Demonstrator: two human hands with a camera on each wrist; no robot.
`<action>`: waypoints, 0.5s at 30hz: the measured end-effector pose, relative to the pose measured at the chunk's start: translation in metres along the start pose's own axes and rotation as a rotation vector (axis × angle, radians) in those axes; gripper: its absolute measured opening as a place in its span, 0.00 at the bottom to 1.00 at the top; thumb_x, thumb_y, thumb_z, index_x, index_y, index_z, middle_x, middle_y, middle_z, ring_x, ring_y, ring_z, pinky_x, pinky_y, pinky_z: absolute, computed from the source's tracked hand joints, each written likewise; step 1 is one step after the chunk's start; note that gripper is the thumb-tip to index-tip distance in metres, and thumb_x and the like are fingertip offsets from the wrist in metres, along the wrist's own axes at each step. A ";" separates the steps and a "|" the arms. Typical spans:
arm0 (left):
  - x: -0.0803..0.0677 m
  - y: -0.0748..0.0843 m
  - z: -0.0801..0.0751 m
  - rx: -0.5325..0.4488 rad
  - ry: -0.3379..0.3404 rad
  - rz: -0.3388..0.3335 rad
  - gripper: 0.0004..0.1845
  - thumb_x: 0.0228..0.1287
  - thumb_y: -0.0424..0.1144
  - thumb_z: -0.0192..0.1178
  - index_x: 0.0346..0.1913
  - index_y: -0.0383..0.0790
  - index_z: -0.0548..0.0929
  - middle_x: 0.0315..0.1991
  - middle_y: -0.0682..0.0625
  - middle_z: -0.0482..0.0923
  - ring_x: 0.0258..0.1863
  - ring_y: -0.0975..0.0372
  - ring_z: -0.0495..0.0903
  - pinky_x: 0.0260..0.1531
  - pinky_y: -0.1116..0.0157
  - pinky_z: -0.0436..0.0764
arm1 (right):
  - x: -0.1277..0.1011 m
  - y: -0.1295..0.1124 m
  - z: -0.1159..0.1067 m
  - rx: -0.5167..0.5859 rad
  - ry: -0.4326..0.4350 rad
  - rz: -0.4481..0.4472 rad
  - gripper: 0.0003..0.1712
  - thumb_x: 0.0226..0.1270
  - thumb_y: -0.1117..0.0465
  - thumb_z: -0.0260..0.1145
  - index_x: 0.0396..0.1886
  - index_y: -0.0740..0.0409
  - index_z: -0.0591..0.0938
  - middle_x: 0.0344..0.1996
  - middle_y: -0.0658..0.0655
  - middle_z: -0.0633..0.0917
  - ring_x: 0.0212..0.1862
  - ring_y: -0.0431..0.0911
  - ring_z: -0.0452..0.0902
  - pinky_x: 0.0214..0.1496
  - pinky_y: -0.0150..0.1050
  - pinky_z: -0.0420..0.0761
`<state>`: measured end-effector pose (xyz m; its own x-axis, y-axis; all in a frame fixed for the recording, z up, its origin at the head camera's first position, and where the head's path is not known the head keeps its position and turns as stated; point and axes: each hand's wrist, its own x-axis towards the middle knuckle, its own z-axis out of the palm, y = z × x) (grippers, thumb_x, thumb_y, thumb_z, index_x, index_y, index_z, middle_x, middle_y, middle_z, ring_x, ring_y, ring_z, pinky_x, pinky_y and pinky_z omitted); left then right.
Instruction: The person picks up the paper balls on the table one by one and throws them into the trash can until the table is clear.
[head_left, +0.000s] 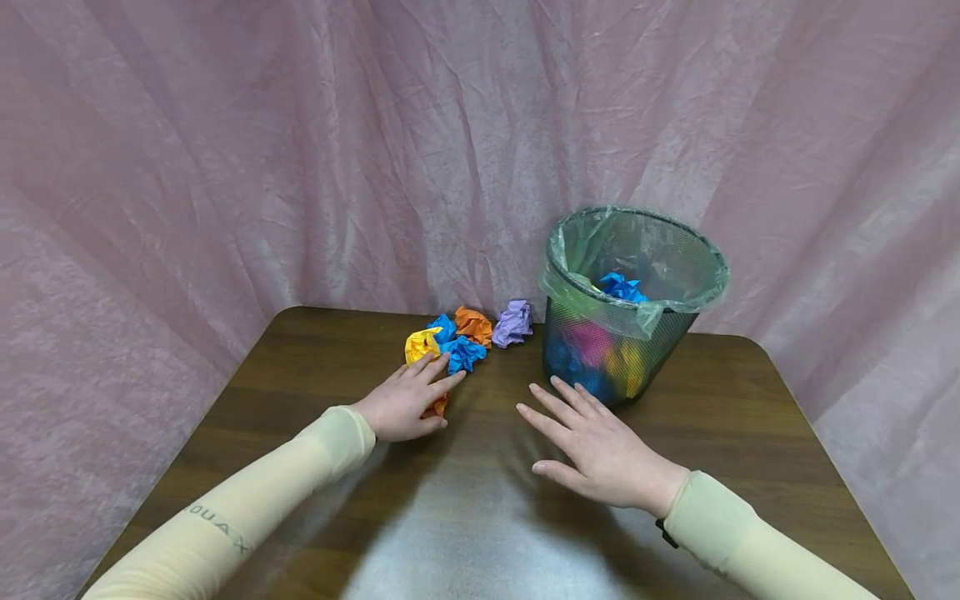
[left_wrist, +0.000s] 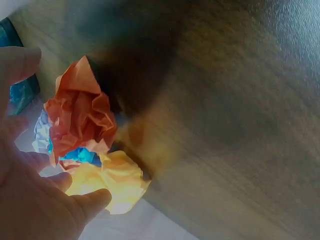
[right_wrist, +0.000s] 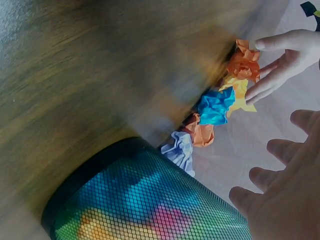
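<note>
My left hand (head_left: 405, 402) hovers with spread fingers over an orange crumpled paper ball (left_wrist: 82, 117), mostly hidden beneath it in the head view. Just past its fingertips lie a yellow paper ball (head_left: 422, 344), blue paper balls (head_left: 465, 353) and another orange one (head_left: 474, 326). A lilac paper ball (head_left: 513, 323) sits a little to their right. My right hand (head_left: 600, 450), fingers straight and apart, is held above the table in front of a black mesh wastebasket (right_wrist: 145, 190). Through the mesh, blue, pink and yellow crumpled paper shows. Neither hand holds anything.
A clear plastic liner (head_left: 592, 304) folds over the basket's rim, with a blue paper ball (head_left: 624, 287) visible inside. The brown wooden table (head_left: 480, 500) has rounded back corners. Behind it hangs a pink curtain (head_left: 420, 150).
</note>
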<state>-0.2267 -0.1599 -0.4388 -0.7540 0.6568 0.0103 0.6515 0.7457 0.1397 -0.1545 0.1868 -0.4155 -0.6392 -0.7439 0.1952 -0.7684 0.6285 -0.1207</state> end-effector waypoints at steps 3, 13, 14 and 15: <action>0.000 0.000 0.005 0.016 0.001 0.008 0.42 0.67 0.51 0.68 0.80 0.46 0.63 0.79 0.35 0.53 0.78 0.38 0.51 0.66 0.33 0.63 | 0.001 -0.001 0.002 -0.014 0.003 -0.017 0.42 0.77 0.33 0.54 0.83 0.43 0.59 0.82 0.54 0.55 0.82 0.57 0.41 0.77 0.61 0.53; -0.003 0.001 0.012 0.007 -0.035 0.005 0.40 0.68 0.49 0.68 0.79 0.45 0.64 0.80 0.35 0.52 0.76 0.36 0.53 0.67 0.37 0.65 | 0.004 -0.005 0.012 -0.012 -0.013 -0.034 0.41 0.77 0.33 0.54 0.82 0.45 0.61 0.81 0.55 0.55 0.82 0.57 0.40 0.78 0.59 0.50; -0.003 0.001 0.012 0.001 -0.042 -0.002 0.40 0.69 0.48 0.67 0.79 0.46 0.65 0.80 0.35 0.52 0.76 0.36 0.54 0.68 0.38 0.65 | 0.004 -0.005 0.013 -0.011 -0.014 -0.036 0.41 0.77 0.33 0.54 0.82 0.45 0.61 0.81 0.55 0.55 0.82 0.57 0.40 0.78 0.60 0.51; -0.004 0.001 0.013 -0.003 -0.048 -0.008 0.39 0.69 0.48 0.67 0.79 0.45 0.65 0.80 0.35 0.52 0.76 0.36 0.54 0.68 0.39 0.65 | 0.005 -0.005 0.013 -0.010 -0.013 -0.039 0.41 0.77 0.34 0.54 0.82 0.45 0.61 0.81 0.56 0.55 0.82 0.57 0.41 0.78 0.60 0.51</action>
<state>-0.2222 -0.1603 -0.4512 -0.7545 0.6552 -0.0383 0.6448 0.7509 0.1430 -0.1540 0.1772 -0.4269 -0.6095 -0.7704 0.1873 -0.7921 0.6015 -0.1034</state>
